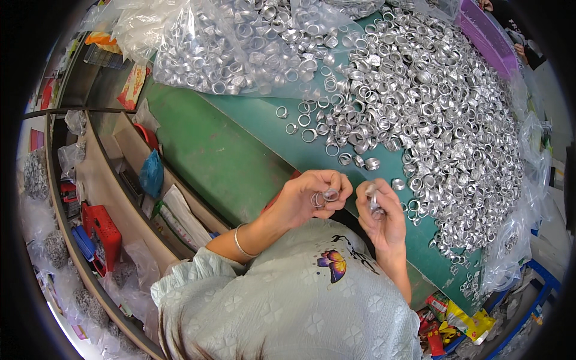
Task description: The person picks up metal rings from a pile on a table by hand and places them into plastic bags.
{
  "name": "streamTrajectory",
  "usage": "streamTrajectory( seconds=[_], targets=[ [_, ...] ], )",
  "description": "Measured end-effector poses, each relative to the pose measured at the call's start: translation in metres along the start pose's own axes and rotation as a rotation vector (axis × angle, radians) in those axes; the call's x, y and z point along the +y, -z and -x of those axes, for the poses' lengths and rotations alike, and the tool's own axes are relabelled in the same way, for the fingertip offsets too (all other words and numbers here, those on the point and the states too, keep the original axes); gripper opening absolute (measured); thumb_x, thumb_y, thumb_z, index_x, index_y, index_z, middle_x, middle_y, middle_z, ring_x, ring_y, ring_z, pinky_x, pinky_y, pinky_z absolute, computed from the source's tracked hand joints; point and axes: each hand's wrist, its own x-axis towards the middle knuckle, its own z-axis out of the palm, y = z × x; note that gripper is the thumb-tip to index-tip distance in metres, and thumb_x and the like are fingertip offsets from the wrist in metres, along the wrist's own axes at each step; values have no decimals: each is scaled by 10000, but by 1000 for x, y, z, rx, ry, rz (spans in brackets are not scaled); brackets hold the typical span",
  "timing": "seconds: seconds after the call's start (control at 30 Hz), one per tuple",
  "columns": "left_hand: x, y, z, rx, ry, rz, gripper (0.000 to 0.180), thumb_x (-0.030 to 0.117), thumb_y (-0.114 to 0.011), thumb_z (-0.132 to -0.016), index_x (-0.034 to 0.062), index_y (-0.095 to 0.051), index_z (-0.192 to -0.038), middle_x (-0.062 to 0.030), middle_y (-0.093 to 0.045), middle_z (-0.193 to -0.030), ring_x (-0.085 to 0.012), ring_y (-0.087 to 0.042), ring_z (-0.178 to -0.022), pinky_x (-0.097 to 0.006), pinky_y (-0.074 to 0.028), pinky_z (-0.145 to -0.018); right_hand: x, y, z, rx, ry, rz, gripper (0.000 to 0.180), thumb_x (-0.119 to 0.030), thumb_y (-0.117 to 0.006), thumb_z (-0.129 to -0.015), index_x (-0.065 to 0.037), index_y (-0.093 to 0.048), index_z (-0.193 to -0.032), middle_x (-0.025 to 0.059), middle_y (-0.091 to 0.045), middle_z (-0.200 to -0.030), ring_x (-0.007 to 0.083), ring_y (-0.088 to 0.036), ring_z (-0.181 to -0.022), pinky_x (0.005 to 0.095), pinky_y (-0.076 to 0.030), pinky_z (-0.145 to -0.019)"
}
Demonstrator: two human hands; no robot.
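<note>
Close in front of my body, at the table's near edge, my left hand is closed on a few silver rings that show between its fingers and thumb. Just right of it, my right hand also has its fingers curled around some silver rings; this hand is slightly blurred. A gap separates the two hands. Beyond them lies a large heap of silver metal rings on the green table. Several loose rings lie apart along the heap's left side.
A clear plastic bag full of rings sits at the far side. A purple basket stands at the far right, beside another person's hand. Shelves on the left hold a red basket and a blue bag. Coloured packets lie lower right.
</note>
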Motion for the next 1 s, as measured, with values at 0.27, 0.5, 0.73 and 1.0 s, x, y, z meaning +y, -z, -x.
streamTrajectory(
  seconds=[0.27, 0.5, 0.73, 1.0],
  targets=[
    [-2, 21, -8, 286, -133, -571, 229, 117, -484, -853, 54, -392, -654, -48, -472, -566, -57, -364, -449, -203, -255, -389, -17, 22, -13, 118, 182, 247, 141, -132, -501, -869, -7, -557, -903, 52, -528, -695, 83, -420, -498, 183, -253, -350],
    [1, 20, -25, 538, -636, -1370, 112, 48, -548, -822, 27, -505, -923, -39, -498, -571, -98, -444, -462, -221, -342, -436, -30, 13, -42, 586, 492, 1566, 104, -86, -636, -751, 18, -626, -758, 71, -482, -554, 138, -410, -452, 275, -332, -460],
    [13, 16, -55, 562, -747, -1982, 120, 58, -641, -740, 43, -595, -850, -66, -522, -616, -197, -471, -468, -280, -384, -459, -23, 12, -65, 656, 543, 1871, 186, -138, -630, -760, 34, -606, -693, 151, -570, -612, 271, -524, -496, 343, -401, -489],
    [23, 16, -56, 424, -763, -1314, 124, 126, -549, -841, 14, -600, -855, -55, -573, -671, -65, -417, -463, -218, -332, -420, -25, 36, -24, 478, 515, 1030, 70, -29, -585, -786, 35, -583, -815, 66, -567, -677, 103, -483, -579, 220, -376, -537]
  ],
)
